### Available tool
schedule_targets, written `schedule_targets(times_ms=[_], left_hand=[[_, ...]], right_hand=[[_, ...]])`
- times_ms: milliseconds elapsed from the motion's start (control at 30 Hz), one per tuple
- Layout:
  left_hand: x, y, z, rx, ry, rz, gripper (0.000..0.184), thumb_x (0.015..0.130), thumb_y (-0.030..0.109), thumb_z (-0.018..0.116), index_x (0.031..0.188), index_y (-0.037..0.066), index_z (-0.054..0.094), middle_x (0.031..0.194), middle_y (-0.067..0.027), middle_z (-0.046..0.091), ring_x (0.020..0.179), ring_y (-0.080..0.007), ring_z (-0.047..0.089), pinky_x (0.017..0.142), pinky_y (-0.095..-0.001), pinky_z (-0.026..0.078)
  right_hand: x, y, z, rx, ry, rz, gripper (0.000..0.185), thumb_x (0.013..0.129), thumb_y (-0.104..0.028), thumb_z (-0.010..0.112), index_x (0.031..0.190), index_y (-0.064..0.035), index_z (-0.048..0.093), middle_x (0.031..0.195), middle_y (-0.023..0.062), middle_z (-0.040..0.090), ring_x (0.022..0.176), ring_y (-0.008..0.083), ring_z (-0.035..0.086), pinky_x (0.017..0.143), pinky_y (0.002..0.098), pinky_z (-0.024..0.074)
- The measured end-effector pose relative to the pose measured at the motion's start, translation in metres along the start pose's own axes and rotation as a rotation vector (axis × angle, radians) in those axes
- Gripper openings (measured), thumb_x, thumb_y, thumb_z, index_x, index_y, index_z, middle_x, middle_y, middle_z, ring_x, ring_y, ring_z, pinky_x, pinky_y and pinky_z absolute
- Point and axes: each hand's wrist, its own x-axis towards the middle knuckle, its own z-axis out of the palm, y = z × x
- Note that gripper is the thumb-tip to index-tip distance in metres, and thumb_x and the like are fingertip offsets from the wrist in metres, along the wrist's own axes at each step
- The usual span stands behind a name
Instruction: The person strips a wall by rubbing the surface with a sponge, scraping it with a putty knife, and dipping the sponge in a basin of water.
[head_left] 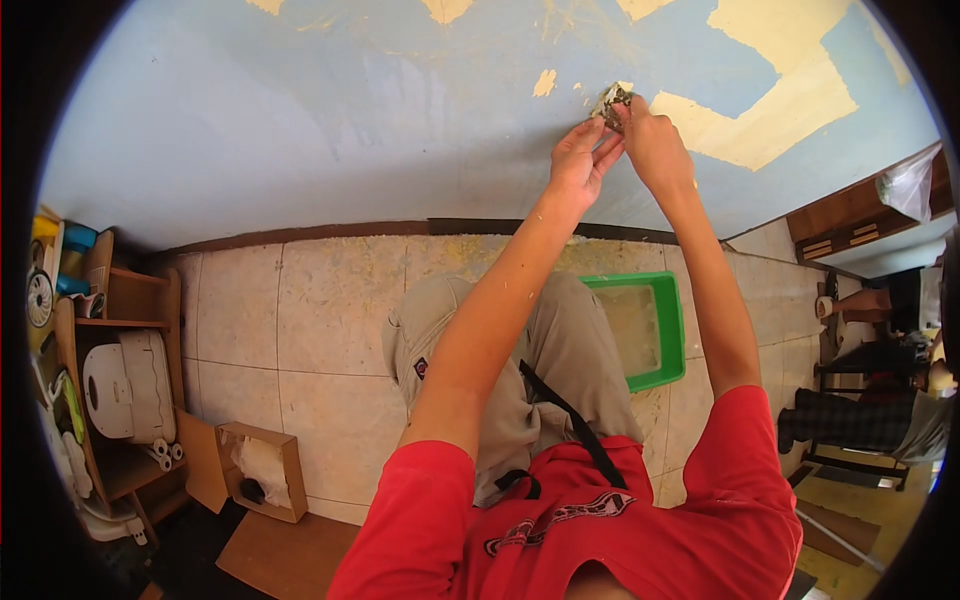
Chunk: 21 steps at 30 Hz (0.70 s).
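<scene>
A small grey-brown thing with whitish flakes on it is held up close to the blue wall; its kind is hard to make out. My right hand is closed around its right side, with the thumb and fingers bent onto it. From the left, my left hand pinches its lower edge with the fingertips, the other fingers partly curled beneath. Around both hands the blue paint is broken by bare cream patches, with ragged edges. Flecks stick to my forearms.
Beside my knees on the tiled floor stands a green basin with cloudy liquid. A wooden shelf and an open cardboard box are at the left. Another person's legs and a bench show at the right.
</scene>
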Motion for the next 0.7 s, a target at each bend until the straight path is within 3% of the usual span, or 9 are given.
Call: schedule_targets(times_ms=[200,367,567,700], left_hand=[[0.001,0.012,-0.001,0.137,0.064,0.070,0.015,0.091,0.013,0.067,0.100,0.003,0.060,0.095,-0.0081,0.061,0.088,-0.0242,0.065,0.085,-0.0355,0.059],[0.003,0.004,0.000,-0.072,0.031,0.019,0.015,0.091,0.012,0.067,0.099,0.002,0.060,0.097,-0.0079,0.061,0.094,-0.0212,0.063,0.086,-0.0297,0.058],[-0.002,0.025,-0.001,0.118,0.077,0.023,0.015,0.091,0.011,0.067,0.101,0.002,0.060,0.098,-0.0071,0.060,0.093,-0.0186,0.063,0.082,-0.0253,0.058],[0.000,0.015,0.003,0.021,0.083,0.045,0.014,0.091,0.011,0.067,0.100,0.003,0.061,0.098,-0.0072,0.061,0.094,-0.0193,0.063,0.077,-0.0227,0.059]], right_hand=[[0.001,-0.006,0.013,0.118,0.067,0.073,0.037,0.100,-0.035,0.046,0.091,0.0002,0.053,0.064,0.0255,0.062,0.062,0.0459,0.063,0.052,0.0523,0.0490],[0.003,-0.011,-0.002,-0.041,0.041,0.001,0.038,0.099,-0.037,0.048,0.092,0.0002,0.054,0.064,0.0254,0.062,0.061,0.0455,0.063,0.051,0.0508,0.0491],[0.008,-0.015,0.010,0.081,0.092,-0.005,0.039,0.100,-0.037,0.047,0.087,-0.0008,0.054,0.062,0.0239,0.061,0.060,0.0430,0.064,0.048,0.0489,0.0491],[0.008,-0.021,-0.001,0.008,0.069,0.013,0.038,0.100,-0.036,0.048,0.088,-0.0008,0.055,0.063,0.0242,0.061,0.061,0.0440,0.063,0.049,0.0501,0.0476]])
